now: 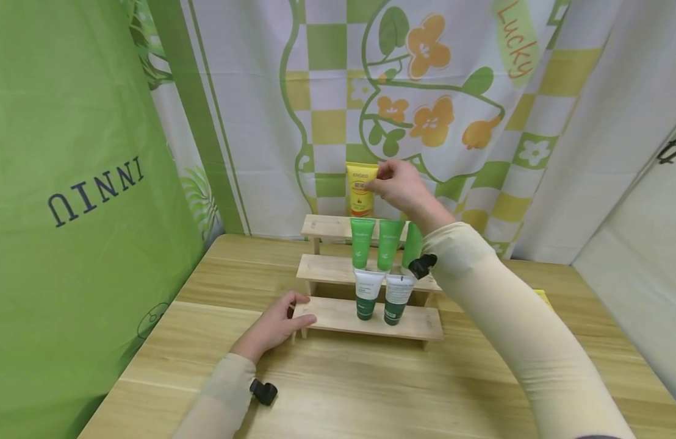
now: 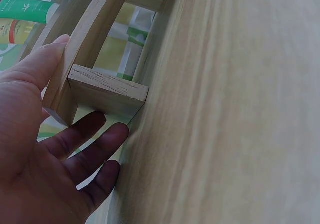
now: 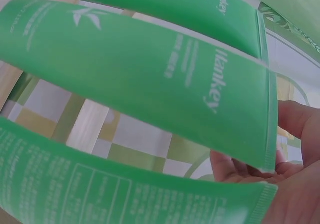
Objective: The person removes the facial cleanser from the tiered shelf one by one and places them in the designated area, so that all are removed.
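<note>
A three-tier wooden display stand [image 1: 332, 314] stands on the table. At its top tier, my right hand [image 1: 402, 188] pinches the right edge of an upright yellow squeeze tube [image 1: 360, 189]. Three green tubes [image 1: 362, 244] stand on the middle tier, the rightmost partly behind my right wrist. On the lowest tier are two white-and-green tubes [image 1: 369, 292]. My left hand [image 1: 273, 324] grips the left end of that lowest board, thumb on top; in the left wrist view its lower fingers hang loosely by the wooden leg [image 2: 107, 92]. Green tubes [image 3: 150, 79] hide much of the right hand in its wrist view.
A wood-grain table [image 1: 338, 384] lies under the stand. Behind it hangs a patterned curtain [image 1: 250, 122], with a green cloth [image 1: 85, 256] along the left side. The corner of a yellow item [image 1: 543, 297] shows past my right forearm.
</note>
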`<state>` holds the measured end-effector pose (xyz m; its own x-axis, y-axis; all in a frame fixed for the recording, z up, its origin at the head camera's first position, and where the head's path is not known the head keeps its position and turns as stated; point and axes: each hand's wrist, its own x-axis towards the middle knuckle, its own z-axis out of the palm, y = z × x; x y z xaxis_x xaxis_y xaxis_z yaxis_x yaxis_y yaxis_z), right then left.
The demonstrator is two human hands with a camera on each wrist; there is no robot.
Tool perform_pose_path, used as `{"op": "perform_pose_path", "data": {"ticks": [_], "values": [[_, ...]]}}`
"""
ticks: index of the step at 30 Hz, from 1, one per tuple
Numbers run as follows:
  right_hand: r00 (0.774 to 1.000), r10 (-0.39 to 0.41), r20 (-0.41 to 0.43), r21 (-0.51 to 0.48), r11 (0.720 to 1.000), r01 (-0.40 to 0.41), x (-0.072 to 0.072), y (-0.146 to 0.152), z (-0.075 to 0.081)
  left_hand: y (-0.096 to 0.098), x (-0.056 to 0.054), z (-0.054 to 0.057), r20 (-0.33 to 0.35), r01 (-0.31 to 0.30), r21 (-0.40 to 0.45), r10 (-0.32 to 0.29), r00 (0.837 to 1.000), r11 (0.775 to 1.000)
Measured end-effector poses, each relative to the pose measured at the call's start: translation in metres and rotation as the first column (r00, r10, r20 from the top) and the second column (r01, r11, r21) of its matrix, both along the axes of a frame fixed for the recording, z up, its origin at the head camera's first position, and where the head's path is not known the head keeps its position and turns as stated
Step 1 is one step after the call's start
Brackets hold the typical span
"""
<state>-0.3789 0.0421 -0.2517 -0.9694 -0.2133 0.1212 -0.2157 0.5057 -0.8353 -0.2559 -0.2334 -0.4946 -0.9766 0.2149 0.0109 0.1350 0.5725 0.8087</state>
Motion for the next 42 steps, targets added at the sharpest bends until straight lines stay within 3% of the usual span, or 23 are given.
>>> {"op": "perform_pose_path", "data": {"ticks": [10,17,26,42], "values": [[1.000,0.008,0.022,-0.070,0.997,-0.007,0.000,0.005,0.002,0.002,0.001,0.002,0.014,-0.012,-0.008,0.013,1.000,1.000],[0.999,-0.033,0.010,-0.084,0.996,0.033,0.001,0.012,0.005,0.002,0.000,-0.002,0.003,-0.010,-0.008,0.010,1.000,1.000],[0.998,-0.024,0.062,-0.205,0.978,0.036,0.001,0.031,0.009,0.001,0.001,-0.001,0.017,-0.020,-0.014,0.020,1.000,1.000],[0.994,-0.108,0.000,-0.259,0.960,0.104,0.011,0.081,0.011,0.002,0.001,0.000,0.000,-0.019,-0.015,0.019,1.000,1.000]]}}
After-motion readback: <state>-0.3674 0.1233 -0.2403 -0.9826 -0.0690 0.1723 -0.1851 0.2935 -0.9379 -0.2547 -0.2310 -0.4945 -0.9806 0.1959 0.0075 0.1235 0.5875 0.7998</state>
